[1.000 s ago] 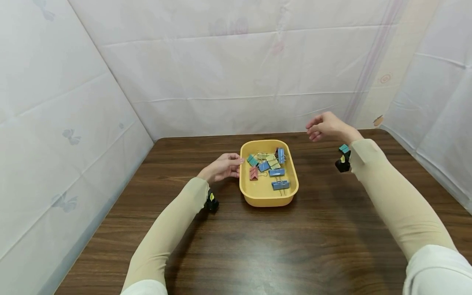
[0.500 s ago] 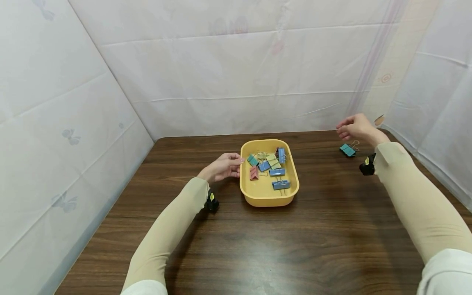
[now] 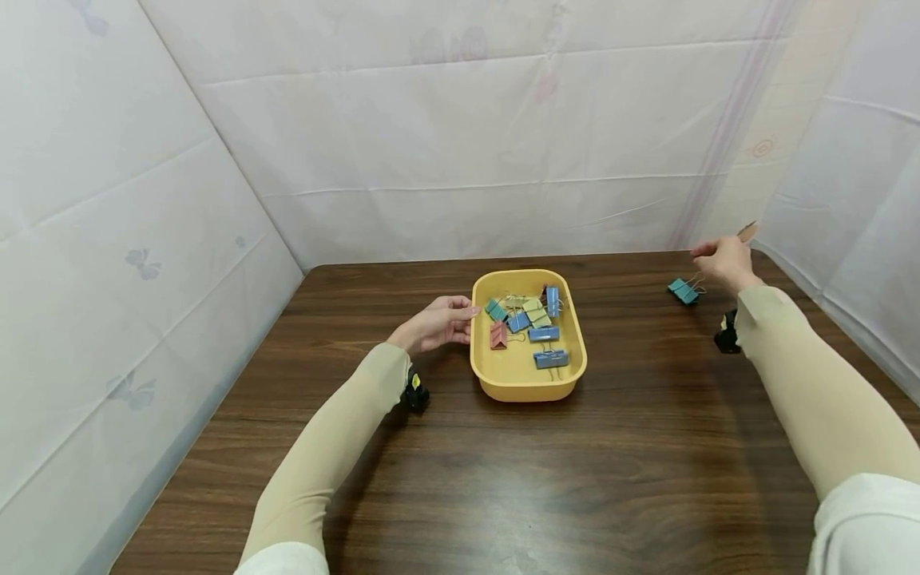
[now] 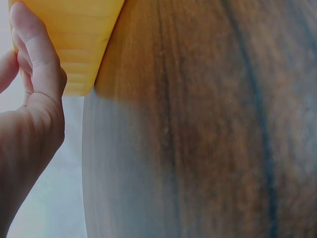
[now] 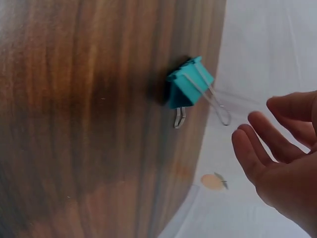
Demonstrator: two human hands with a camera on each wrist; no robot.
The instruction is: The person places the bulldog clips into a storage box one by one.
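A yellow tray [image 3: 525, 383] stands on the dark wooden table [image 3: 546, 479] and holds several binder clips [image 3: 533, 329] in blue, teal, yellow and red. My left hand [image 3: 438, 323] rests against the tray's left wall [image 4: 74, 44], fingers [image 4: 34, 49] lying on its side. A single teal binder clip [image 3: 681, 291] [image 5: 190, 89] lies on the table at the far right. My right hand [image 3: 724, 259] [image 5: 282, 148] hovers just right of that clip, fingers relaxed and holding nothing.
White sheeting [image 3: 460, 144] walls the table on the left, back and right. The table's right edge [image 3: 826, 319] runs close behind my right hand. Small black wrist cameras [image 3: 415, 394] sit under each sleeve.
My right hand has swung from beside the tray out to the far right of the table, uncovering the teal clip and stopping next to it. The left hand has stayed on the tray.
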